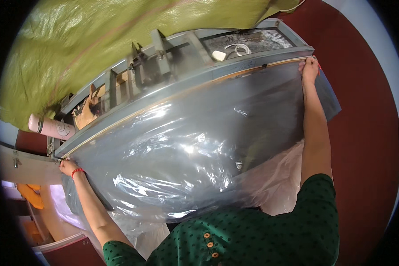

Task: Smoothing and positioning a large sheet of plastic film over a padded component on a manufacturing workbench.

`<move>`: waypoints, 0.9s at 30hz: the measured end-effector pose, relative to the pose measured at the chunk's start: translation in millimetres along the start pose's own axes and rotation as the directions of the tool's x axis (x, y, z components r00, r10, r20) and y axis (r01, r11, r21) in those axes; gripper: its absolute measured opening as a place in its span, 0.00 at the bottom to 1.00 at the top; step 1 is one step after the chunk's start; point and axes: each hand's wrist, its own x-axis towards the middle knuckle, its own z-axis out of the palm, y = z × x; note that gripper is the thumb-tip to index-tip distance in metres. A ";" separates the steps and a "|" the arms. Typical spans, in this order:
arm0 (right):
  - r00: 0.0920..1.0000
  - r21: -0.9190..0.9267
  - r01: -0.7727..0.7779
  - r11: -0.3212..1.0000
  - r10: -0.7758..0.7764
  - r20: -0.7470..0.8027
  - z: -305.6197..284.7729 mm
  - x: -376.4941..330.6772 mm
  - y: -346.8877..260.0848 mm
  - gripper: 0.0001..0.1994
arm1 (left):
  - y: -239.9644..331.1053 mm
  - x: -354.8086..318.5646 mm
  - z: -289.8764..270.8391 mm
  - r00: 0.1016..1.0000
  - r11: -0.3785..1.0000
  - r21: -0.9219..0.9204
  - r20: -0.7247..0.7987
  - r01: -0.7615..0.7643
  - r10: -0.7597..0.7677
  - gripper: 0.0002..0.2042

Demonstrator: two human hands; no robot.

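A wide sheet of clear plastic film (177, 155) lies spread over a grey work surface, wrinkled and shiny, its near part hanging down by my body. My left hand (68, 167), a red bead bracelet at its wrist, is closed on the film's far-left corner. At the far-right corner my right hand (310, 68) pinches the film's other end, arm stretched out. Between the two hands a thin tan strip (235, 73) runs along the film's far edge, against a grey metal frame (177, 84). Whether my fingers also hold this strip is hidden.
Inside the frame lie a white charger (218, 55) with a coiled cable and some tan scraps (85, 115). A pink bottle (53, 127) rests by its left end. Beyond hangs a yellow-green tarp (97, 40). Dark red floor (363, 146) extends to the right.
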 end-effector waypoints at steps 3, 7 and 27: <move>0.999 -0.046 0.006 0.999 -0.005 0.033 -14.4 1.4 -2.9 0.12 | 24.8 -23.3 4.6 0.999 0.989 0.148 -0.033 -0.003 0.008 0.13; 0.956 -0.026 -0.149 0.989 0.150 0.250 -4.9 -12.7 -15.8 0.18 | 24.0 -12.0 -34.6 0.889 0.894 0.331 0.438 -0.301 0.137 0.16; 0.185 0.326 0.713 0.620 -0.616 0.766 129.0 -355.2 -211.5 0.27 | 182.1 -163.5 -105.0 0.442 0.941 -0.255 0.834 -0.221 0.330 0.09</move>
